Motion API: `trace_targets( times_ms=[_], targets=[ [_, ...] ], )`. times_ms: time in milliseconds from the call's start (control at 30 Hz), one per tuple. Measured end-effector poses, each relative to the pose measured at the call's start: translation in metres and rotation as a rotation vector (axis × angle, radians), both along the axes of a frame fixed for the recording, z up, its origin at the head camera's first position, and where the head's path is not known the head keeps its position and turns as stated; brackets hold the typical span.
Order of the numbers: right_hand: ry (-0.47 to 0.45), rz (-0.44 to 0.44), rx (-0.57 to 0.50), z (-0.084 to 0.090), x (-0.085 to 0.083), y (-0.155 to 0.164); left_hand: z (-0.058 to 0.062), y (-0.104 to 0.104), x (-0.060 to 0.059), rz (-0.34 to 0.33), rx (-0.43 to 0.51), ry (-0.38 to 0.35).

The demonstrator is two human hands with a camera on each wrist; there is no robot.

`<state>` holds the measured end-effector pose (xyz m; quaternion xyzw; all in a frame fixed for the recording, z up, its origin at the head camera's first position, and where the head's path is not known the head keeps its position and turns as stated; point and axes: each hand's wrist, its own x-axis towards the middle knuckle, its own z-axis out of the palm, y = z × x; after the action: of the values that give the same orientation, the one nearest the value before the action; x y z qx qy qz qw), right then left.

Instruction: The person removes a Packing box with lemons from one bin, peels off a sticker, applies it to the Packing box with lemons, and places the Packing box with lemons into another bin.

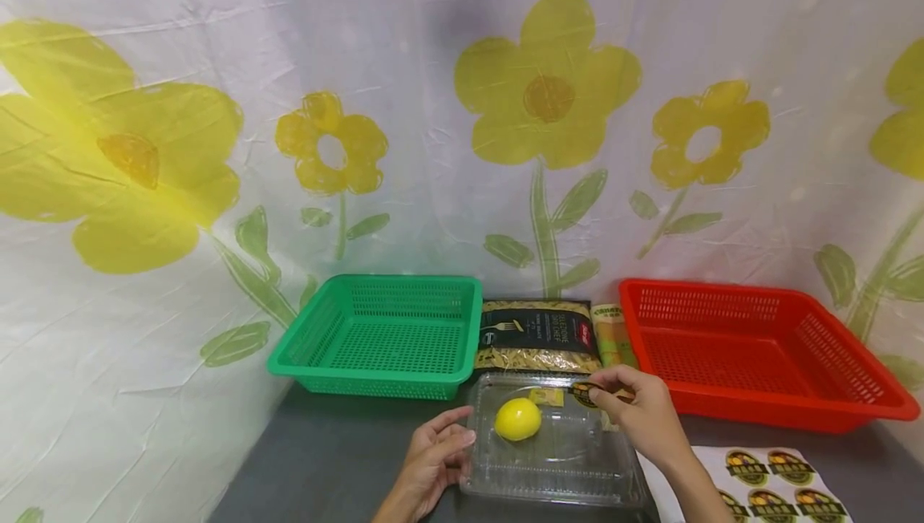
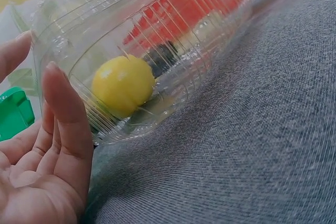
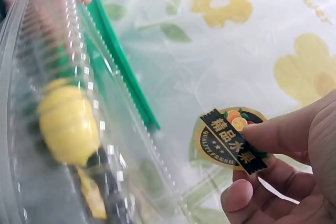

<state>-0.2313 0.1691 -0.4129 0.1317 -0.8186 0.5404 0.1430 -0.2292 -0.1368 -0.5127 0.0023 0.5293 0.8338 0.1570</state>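
Note:
A clear plastic clamshell box (image 1: 563, 459) lies shut on the grey table with a yellow lemon (image 1: 517, 419) inside. My left hand (image 1: 433, 459) rests open against the box's left end (image 2: 58, 51), fingers straight; the lemon (image 2: 123, 84) shows through the plastic. My right hand (image 1: 635, 411) hovers over the box's far right corner and pinches a round fruit sticker (image 3: 229, 139) between thumb and fingers. In the right wrist view the box (image 3: 47, 51) and lemon (image 3: 65, 121) lie left of the sticker.
A green basket (image 1: 382, 336) stands at the back left and a red basket (image 1: 751, 350) at the back right. Between them lies a pasta bag (image 1: 537, 336) and a small packet (image 1: 612, 334). A sticker sheet (image 1: 765, 483) lies by my right forearm.

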Motion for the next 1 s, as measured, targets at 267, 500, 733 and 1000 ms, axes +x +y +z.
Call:
trace_targets(
  times_ms=[267,500,733,1000],
  targets=[
    [-0.014,0.105,-0.04,-0.004,-0.005,-0.017,0.0,0.0,0.0,0.001,0.004,0.002],
    [-0.039,0.131,-0.056,-0.013,-0.007,-0.025,0.0,-0.001,0.001,-0.005,0.005,0.006],
    [-0.047,0.181,-0.018,-0.023,-0.01,-0.029,-0.001,-0.001,0.001,-0.009,0.0,-0.001],
    [-0.02,0.152,0.091,-0.03,-0.015,-0.034,0.0,-0.001,0.0,-0.007,-0.001,0.0]
  ],
)
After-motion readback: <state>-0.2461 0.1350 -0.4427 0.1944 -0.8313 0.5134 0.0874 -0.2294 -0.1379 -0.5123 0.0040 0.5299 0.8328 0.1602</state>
